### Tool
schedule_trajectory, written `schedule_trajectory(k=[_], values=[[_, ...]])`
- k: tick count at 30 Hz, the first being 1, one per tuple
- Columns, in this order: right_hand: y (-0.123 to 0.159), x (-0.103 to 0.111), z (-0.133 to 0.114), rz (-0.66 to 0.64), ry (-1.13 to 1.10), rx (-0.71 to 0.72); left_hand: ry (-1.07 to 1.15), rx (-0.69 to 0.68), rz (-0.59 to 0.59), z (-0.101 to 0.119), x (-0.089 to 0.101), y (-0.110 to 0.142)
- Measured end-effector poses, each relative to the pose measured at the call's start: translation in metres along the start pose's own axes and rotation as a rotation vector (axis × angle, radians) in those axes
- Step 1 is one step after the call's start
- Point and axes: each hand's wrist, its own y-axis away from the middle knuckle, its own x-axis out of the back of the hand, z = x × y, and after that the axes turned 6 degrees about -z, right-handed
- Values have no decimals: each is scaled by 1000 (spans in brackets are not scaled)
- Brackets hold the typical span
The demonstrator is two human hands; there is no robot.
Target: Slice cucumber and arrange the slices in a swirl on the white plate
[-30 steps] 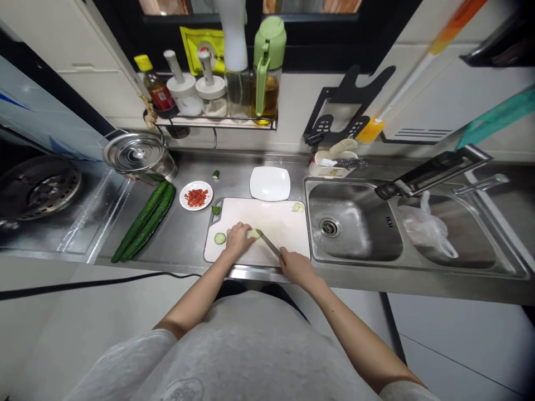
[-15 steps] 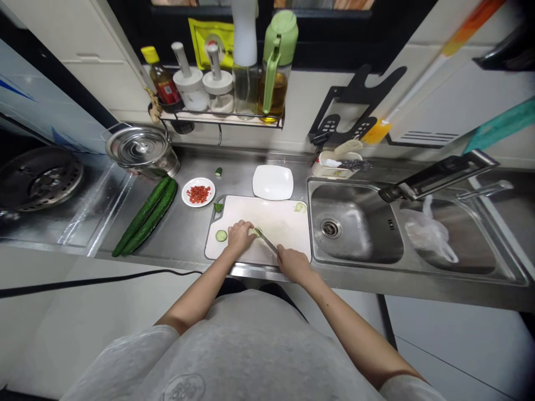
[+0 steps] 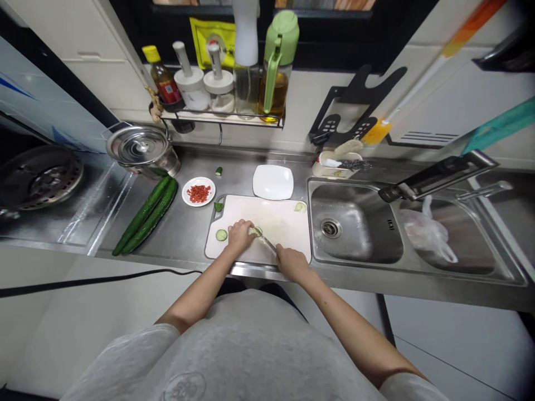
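Over the white cutting board (image 3: 254,209), my left hand (image 3: 240,236) is closed on a small cucumber piece (image 3: 256,230), its fingertips pressing the piece's left side. My right hand (image 3: 292,263) grips a knife (image 3: 267,243) by its handle, and the blade points up and left to the piece, touching it. A round cucumber slice (image 3: 221,235) lies left of my left hand. Pale cucumber scraps (image 3: 300,207) rest in the board's upper right corner. A green cucumber end (image 3: 218,206) sits by the board's handle slot.
Two whole cucumbers (image 3: 146,217) lie at the left, beside a plate of chopped red pepper (image 3: 198,193). Behind the board stands a white dish (image 3: 273,182). A steel pot (image 3: 144,150) is at the back left, a sink (image 3: 355,223) at the right.
The knife and my right hand have shifted very slightly to the left. My left hand stays on the cucumber piece, and everything else lies as before.
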Motion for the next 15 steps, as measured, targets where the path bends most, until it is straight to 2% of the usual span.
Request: schedule_trajectory(k=[15], values=[[-6, -2, 1, -54, -5, 8, 2, 0, 4, -1, 0, -1]])
